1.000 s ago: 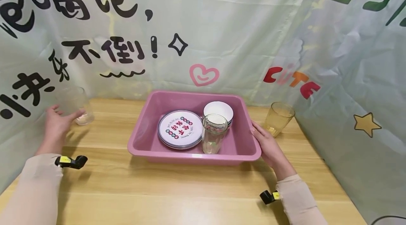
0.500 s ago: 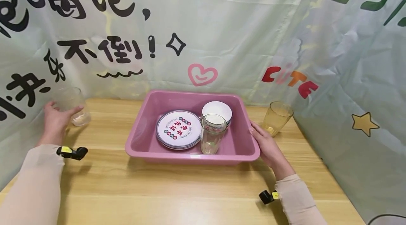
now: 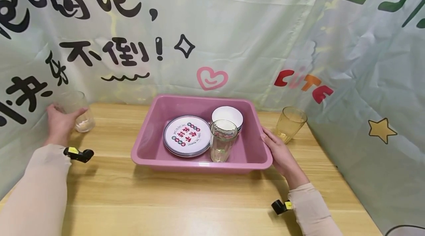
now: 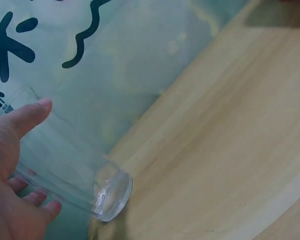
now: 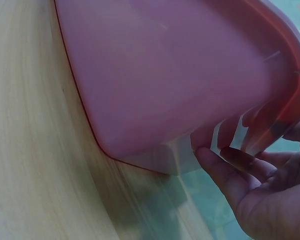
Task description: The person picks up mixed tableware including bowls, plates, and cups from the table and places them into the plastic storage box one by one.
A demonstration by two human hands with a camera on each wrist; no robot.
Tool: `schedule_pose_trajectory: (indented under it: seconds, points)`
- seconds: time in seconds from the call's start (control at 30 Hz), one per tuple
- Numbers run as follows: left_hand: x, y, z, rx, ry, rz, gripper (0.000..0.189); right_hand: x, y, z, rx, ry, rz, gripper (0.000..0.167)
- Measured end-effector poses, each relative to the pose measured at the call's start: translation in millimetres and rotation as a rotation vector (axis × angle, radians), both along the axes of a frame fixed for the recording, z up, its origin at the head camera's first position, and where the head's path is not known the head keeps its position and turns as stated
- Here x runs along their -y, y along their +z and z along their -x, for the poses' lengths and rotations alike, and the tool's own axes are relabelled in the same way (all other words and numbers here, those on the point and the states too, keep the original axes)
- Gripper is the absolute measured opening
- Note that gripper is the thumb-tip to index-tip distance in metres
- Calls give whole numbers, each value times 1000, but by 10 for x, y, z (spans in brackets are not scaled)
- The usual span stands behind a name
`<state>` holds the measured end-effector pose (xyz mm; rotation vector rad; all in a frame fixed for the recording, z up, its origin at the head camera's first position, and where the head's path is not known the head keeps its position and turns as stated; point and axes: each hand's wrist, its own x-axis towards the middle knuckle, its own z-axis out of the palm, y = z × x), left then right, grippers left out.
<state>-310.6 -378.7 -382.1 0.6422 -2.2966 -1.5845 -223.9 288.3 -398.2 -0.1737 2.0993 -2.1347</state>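
At the far left, a clear drinking glass [image 3: 85,122] stands by the backdrop. My left hand [image 3: 63,123] holds it, thumb along one side and fingers around the other, as the left wrist view also shows with the glass's thick base [image 4: 112,197] on the table. On the right side of a pink plastic tub [image 3: 199,166], my right hand [image 3: 282,156] grips beneath the rim, fingertips against the outer wall [image 5: 155,100]. In the tub are a stack of white printed plates [image 3: 187,135], white bowls [image 3: 229,114] and a tall greenish glass [image 3: 223,147].
An amber glass [image 3: 290,123] stands just behind my right hand. The wooden table [image 3: 172,202] is bordered at the back and sides by a printed cloth backdrop [image 3: 252,36]. A dark cable [image 3: 403,225] shows at the lower right.
My left hand and wrist have shifted slightly up around the clear glass. The view has turned a little to the right. The right hand and tub keep their place.
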Motion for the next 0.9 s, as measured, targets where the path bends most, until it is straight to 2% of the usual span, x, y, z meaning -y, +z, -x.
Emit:
schedule_pose_trajectory:
  seconds: [0.1, 0.33, 0.6, 0.9]
  points:
    - [17, -22, 6, 5, -1, 14, 110, -8, -3, 2, -2, 3, 2, 60]
    - [30, -45, -5, 34, -88, 83, 114, -13, -4, -3, 2, -8, 2, 60]
    - [1, -47, -43, 22, -140, 123, 113, 19, 5, -4, 14, -18, 4, 59]
    - [-38, -20, -2, 25, -220, 142, 116, 17, 26, -16, 25, -11, 10, 60]
